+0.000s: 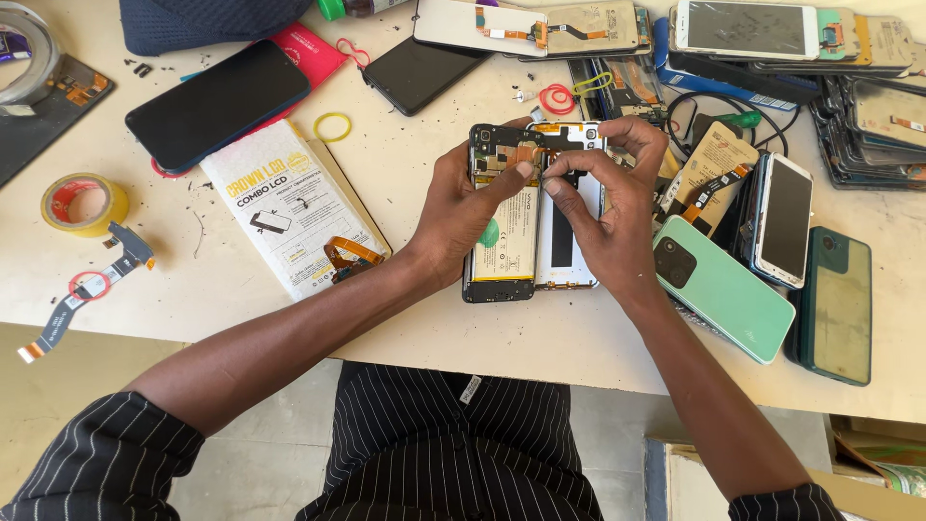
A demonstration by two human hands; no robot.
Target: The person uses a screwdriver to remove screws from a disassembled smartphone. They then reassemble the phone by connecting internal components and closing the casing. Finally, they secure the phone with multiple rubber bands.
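- The left hand [463, 207] grips the opened phone [502, 222]; the right hand [608, 207] pinches its upper edge.
- The cream table [193, 280] is cluttered: a tape roll [84, 204], rubber bands, a green phone [723, 285].
- The phone sits at the table's centre, back off, battery exposed.

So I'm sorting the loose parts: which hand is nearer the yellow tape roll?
Left. The left hand grips the opened phone, with the yellow tape roll far off to its left; the right hand is farther still.
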